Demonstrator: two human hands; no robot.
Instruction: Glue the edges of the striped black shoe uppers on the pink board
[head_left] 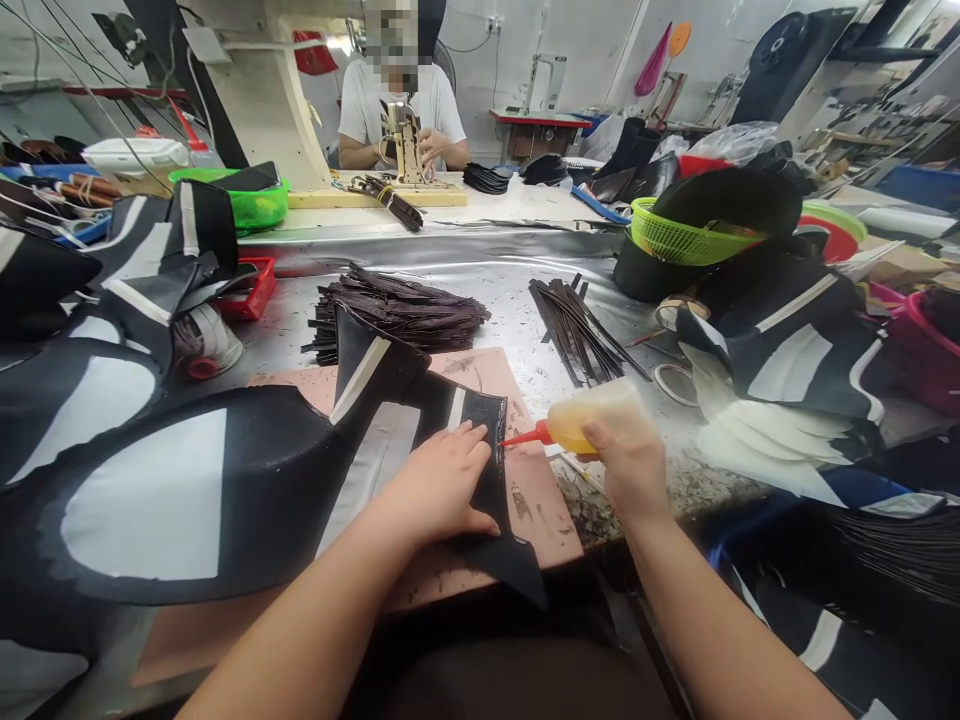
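A black shoe upper (277,480) with white backing patches lies across a pinkish board (544,500) in front of me. My left hand (442,485) rests flat on the upper near its right edge, fingers spread. In my right hand (634,470) is a translucent squeeze bottle (592,410) of yellowish liquid, tilted on its side. Its red nozzle (529,436) points left, with the tip at the upper's right edge, where a shiny line shows. Part of the upper is hidden under my left hand and forearm.
Dark strips (397,310) are heaped behind the board, with a smaller bunch (581,330) to their right. More black uppers (802,320) lie on both sides. A green basket (686,235) stands back right. Across the table, a person (352,105) sits behind a sewing machine (405,145).
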